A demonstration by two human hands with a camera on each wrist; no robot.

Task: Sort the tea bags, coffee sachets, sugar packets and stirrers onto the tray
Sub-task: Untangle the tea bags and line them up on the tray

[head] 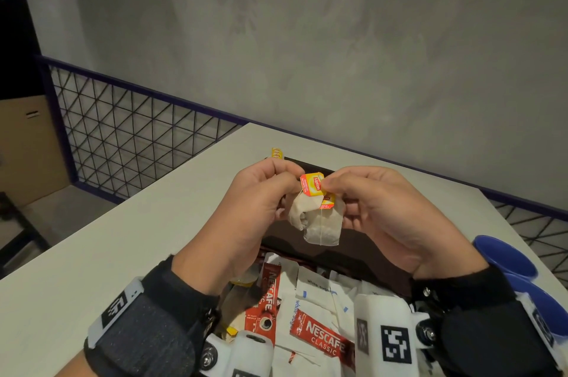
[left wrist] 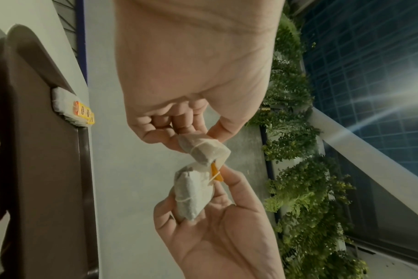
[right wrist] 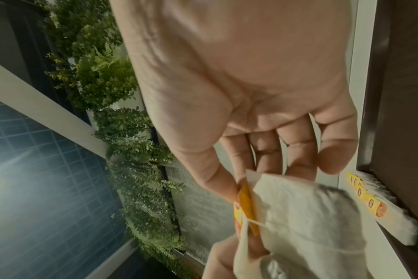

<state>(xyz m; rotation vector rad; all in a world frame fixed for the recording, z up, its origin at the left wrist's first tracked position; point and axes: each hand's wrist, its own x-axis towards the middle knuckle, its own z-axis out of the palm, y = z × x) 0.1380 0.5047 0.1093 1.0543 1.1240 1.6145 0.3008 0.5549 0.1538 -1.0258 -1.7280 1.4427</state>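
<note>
Both hands are raised over the dark brown tray (head: pixel 350 256). My left hand (head: pixel 287 181) pinches a crumpled tea bag (head: pixel 299 212), also seen as the tea bag (left wrist: pixel 203 151) under the left fingers (left wrist: pixel 177 128). My right hand (head: pixel 332 189) pinches the yellow-red Lipton tag (head: pixel 312 183) and backs a second tea bag (head: pixel 324 230) with its fingers. The right wrist view has thumb and forefinger on the tag (right wrist: pixel 246 200) beside the bag (right wrist: pixel 298 217). Strings and tags of the two bags cross between the hands. Several tea bags (head: pixel 276 152) lie at the tray's far left corner.
A heap of red Nescafe sachets (head: pixel 319 336) and white sugar packets (head: pixel 316 287) lies on the white table (head: pixel 123 238) near me. Blue cups (head: pixel 507 256) stand at the right. A wire-mesh railing (head: pixel 129 130) runs behind the table.
</note>
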